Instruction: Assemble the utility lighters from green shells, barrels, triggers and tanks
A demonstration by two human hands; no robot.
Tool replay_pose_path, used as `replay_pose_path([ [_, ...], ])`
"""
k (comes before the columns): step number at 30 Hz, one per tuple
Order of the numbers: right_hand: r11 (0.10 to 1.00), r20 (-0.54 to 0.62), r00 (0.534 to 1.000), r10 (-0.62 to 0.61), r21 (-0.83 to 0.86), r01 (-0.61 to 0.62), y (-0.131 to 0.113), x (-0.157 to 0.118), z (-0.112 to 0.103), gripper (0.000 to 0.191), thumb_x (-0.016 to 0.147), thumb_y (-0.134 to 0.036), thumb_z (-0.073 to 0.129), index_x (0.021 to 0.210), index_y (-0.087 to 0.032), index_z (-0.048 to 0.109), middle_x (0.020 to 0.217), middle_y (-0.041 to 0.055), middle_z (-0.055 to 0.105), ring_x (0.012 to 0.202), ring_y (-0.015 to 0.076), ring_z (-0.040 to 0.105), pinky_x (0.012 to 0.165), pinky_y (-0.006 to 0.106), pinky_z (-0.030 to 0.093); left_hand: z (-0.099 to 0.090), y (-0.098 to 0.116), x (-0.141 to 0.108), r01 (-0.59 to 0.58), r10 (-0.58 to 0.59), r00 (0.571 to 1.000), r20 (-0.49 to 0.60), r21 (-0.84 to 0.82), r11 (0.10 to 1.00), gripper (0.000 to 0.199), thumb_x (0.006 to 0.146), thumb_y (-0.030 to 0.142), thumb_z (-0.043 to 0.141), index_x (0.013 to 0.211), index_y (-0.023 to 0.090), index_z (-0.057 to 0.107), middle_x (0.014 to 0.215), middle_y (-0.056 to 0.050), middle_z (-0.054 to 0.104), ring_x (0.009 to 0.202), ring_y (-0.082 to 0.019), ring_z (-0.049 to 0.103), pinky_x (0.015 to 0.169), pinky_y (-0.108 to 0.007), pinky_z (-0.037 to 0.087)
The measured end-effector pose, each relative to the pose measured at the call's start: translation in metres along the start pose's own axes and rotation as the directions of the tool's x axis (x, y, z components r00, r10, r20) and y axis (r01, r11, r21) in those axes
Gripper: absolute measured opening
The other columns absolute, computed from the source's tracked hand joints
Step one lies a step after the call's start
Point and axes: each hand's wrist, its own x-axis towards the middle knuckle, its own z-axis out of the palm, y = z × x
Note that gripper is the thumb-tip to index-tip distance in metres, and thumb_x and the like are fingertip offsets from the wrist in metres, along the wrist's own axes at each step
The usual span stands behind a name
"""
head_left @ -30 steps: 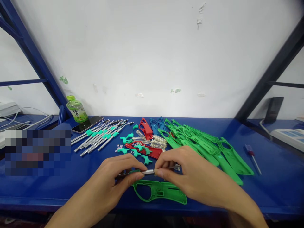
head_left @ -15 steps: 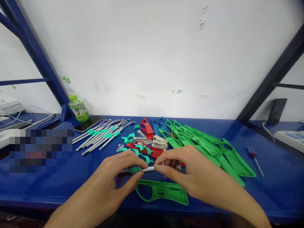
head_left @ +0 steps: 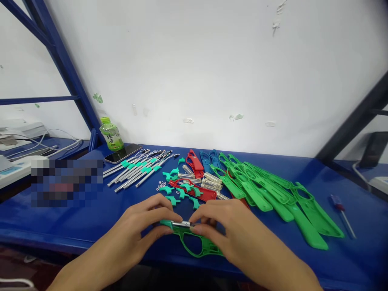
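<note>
My left hand (head_left: 144, 226) and my right hand (head_left: 226, 228) meet over a green plastic handle shell (head_left: 197, 244) near the front edge of the blue table (head_left: 91, 220). Between their fingertips they pinch a thin metal rod (head_left: 181, 223) with a green collar, pressed along the top edge of the shell. The rod's ends are hidden under my fingers. Just beyond my hands lies a red shell (head_left: 197, 192) with small teal clips (head_left: 169, 189) scattered on and around it.
A row of metal rods with teal collars (head_left: 138, 171) lies at the left, by a phone (head_left: 123, 153) and a green bottle (head_left: 111, 134). Several green shells (head_left: 273, 190) fan out at the right. A small screwdriver (head_left: 341, 208) lies far right.
Both hands have lowered the rod from above the table down onto the green shell. The camera has shifted, so the table's contents sit further right.
</note>
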Motion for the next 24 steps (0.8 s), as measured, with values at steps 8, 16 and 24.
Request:
replay_pose_path([
  [8,0.946,0.102,0.995,-0.023,-0.318,0.054,0.003,0.011,0.036,0.016,0.103,-0.013,0.075,0.093,-0.024,0.082,0.086,-0.0002,0.08,0.071,0.0201,0.077,0.058,0.031,0.04,0.014,-0.025,-0.026,0.057,-0.056,0.998,-0.011,0.086,0.995,0.042,0.108,0.007,0.06,0.128,0.038,0.079,0.119,0.003,0.068,0.107,-0.011,0.069,0.096,-0.017,0.052],
  [16,0.933,0.075,0.996,-0.044,-0.354,0.067,0.006,0.001,0.049,0.021,0.101,-0.007,0.073,0.098,-0.025,0.083,0.098,0.0004,0.078,0.074,0.0177,0.077,0.059,0.031,0.041,0.015,-0.023,-0.033,0.005,-0.009,1.0,0.028,0.161,0.987,0.052,0.112,0.008,0.052,0.143,0.044,0.073,0.125,0.001,0.069,0.111,-0.012,0.07,0.097,-0.02,0.056],
  [24,0.906,-0.163,0.95,-0.265,-0.38,0.187,0.012,-0.011,0.066,0.024,0.09,-0.004,0.08,0.102,-0.025,0.079,0.092,-0.0023,0.074,0.072,0.0187,0.07,0.064,0.033,0.045,0.018,-0.024,-0.044,0.005,0.003,0.999,-0.04,0.203,0.979,0.055,0.111,0.005,0.049,0.147,0.04,0.072,0.124,-0.002,0.071,0.112,-0.015,0.07,0.096,-0.023,0.059],
])
